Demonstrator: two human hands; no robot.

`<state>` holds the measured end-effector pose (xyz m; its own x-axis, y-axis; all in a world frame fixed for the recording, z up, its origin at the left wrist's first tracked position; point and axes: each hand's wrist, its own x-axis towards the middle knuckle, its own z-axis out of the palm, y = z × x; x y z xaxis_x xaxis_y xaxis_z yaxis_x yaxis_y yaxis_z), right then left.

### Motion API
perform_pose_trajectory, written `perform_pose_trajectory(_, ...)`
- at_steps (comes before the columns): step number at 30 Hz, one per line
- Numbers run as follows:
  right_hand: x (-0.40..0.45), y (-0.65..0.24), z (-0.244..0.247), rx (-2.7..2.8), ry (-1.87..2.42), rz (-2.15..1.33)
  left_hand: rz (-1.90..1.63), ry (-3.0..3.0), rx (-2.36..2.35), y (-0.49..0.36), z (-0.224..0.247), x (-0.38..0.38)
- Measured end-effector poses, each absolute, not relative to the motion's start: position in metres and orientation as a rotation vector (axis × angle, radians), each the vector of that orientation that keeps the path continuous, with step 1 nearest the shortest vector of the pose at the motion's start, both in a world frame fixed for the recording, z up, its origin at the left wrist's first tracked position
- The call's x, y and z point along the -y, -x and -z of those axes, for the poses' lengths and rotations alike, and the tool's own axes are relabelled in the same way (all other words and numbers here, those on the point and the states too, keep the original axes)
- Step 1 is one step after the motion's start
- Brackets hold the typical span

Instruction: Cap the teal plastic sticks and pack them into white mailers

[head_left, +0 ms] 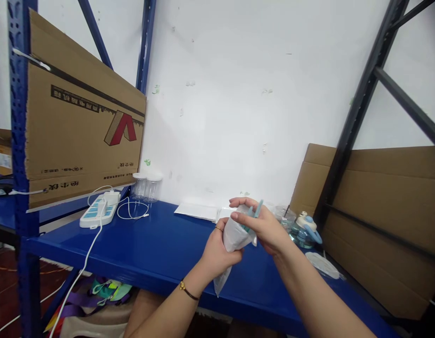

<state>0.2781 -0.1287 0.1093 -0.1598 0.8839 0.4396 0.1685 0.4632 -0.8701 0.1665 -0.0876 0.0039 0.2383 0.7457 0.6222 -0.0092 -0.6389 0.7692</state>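
Observation:
A white, translucent plastic bag is held over the front of the blue table, its lower corner pointing down. My left hand is closed around the bag's left side, with the thumb across its front. At the bag's upper end, my right hand is curled with its thumb and fingers around a teal, stick-like thing. Two narrow teal ends stick up past the bag. The rest of the teal thing is hidden by the bag and my fingers, so its kind does not show.
On the blue table are a white power strip with cables, two clear jars, white paper, a bottle with a blue handle and a round, clear-wrapped thing. Cardboard and rack posts flank both sides.

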Motion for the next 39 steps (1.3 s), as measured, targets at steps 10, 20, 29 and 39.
perform_pose_trajectory(10, 0.121, -0.281, -0.108, 1.601, 0.912, -0.712, -1.433, -1.819, -0.641, -0.159, -0.003, 0.088)
perform_pose_trajectory(20, 0.124, -0.288, -0.115, 1.702, 0.85, -0.665, -1.415, -1.852, -0.557, -0.153, -0.005, 0.088)
perform_pose_trajectory(29, 0.086, -0.326, -0.105, 1.945, 0.971, -0.739, -1.155, -1.626, -0.413, -0.149, -0.005, 0.054)
perform_pose_trajectory(39, 0.128, -0.327, -0.039, 2.191, 0.925, 0.116, -1.384, -2.141, -0.691, -0.132, -0.002, 0.06)
